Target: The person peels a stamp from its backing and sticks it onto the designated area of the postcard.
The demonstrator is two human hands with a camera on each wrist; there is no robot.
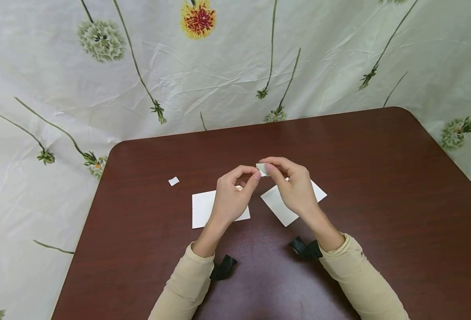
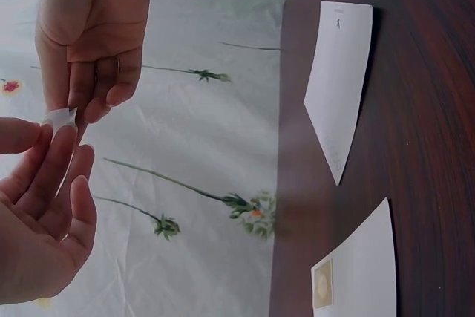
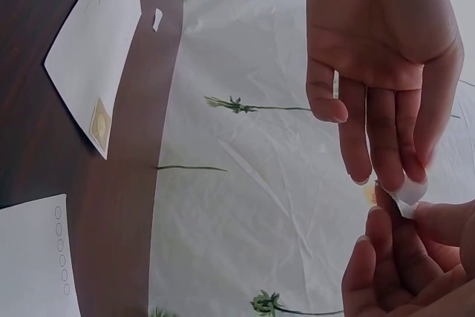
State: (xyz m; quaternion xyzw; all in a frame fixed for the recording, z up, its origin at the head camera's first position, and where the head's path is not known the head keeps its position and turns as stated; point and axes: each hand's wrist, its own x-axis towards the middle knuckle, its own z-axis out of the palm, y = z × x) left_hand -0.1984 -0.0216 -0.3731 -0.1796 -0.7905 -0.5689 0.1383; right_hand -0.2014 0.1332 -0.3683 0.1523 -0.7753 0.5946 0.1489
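My left hand [image 1: 231,200] and right hand [image 1: 298,189] meet above the table, pinching a small white piece of paper [image 1: 261,169] between thumbs and fingertips. In the right wrist view the paper [image 3: 410,192] looks bent, with a lifted flap. Under the left hand lies a white envelope [image 1: 202,209], partly covered in the head view; a beige stamp [image 2: 323,285] sits at its corner in the left wrist view. A second white envelope [image 1: 281,210] lies turned at an angle under the right hand, with a row of printed circles [image 3: 62,250] along one edge.
A small white paper scrap [image 1: 173,181] lies left of the envelopes on the dark red-brown table [image 1: 379,200]. Black straps [image 1: 224,268] hang at both wrists, beside the beige sleeves [image 1: 187,280]. Behind the table hangs a white flowered cloth [image 1: 219,66].
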